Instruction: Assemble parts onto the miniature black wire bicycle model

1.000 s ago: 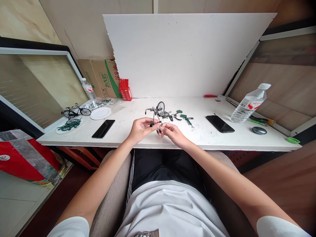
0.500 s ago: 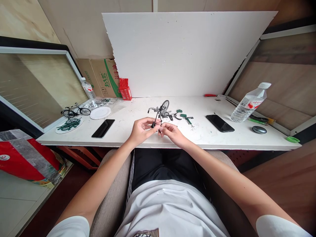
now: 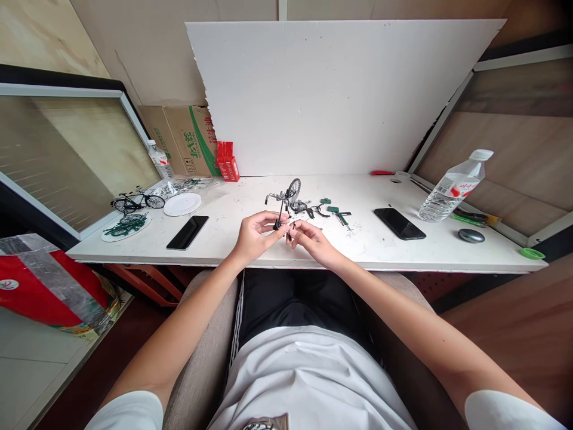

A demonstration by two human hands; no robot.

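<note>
Partly built model bicycle above white desk, lower frame pinched in left hand. Right hand beside it, fingertips together; cannot tell on what. I judge model light, stiff, fragile: grip frame, avoid spokes. Versus earlier frame: wheel shifted slightly left.

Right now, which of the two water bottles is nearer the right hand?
The large bottle with the white cap, right of the black phone; the other stands by the cardboard box.
</note>
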